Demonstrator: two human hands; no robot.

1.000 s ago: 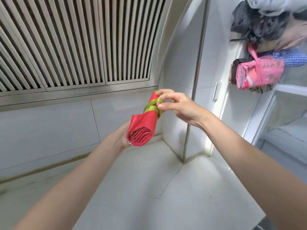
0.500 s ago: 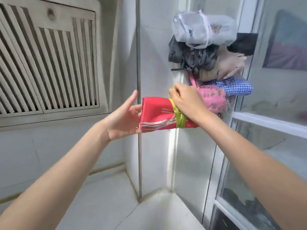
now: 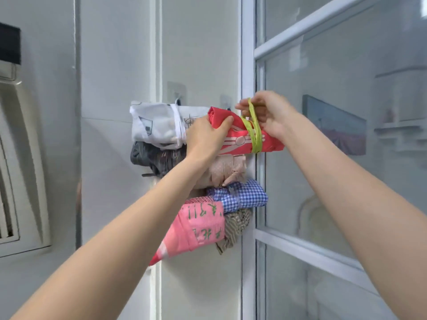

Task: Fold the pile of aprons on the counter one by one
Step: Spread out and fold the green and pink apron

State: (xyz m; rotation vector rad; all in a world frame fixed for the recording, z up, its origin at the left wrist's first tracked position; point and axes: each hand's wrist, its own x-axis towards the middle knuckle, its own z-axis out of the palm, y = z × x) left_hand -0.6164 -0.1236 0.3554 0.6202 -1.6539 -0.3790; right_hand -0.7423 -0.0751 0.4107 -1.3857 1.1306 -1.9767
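A rolled red apron (image 3: 240,139), bound by a lime-green strap (image 3: 255,132), is raised against the wall in front of a cluster of hanging bundles. My left hand (image 3: 206,137) grips the roll's left end, fingers curled over its top. My right hand (image 3: 265,114) pinches a loop of the green strap and lifts it close to a clear adhesive wall hook (image 3: 225,101). Hanging behind and below are a white bundle (image 3: 157,123), a dark grey one (image 3: 150,159), a beige one (image 3: 227,170), a blue checked one (image 3: 242,195) and a pink one (image 3: 198,227).
A second clear hook (image 3: 176,91) holds the white bundle. A white-framed glass door (image 3: 248,54) stands directly right of the bundles. A slatted range hood (image 3: 13,158) sits at the far left. No counter is in view.
The view has swung right and up from the counter to the wall. Both hands carried the red roll up to the hooks; my left hand now grips its end and the strap loop is raised.
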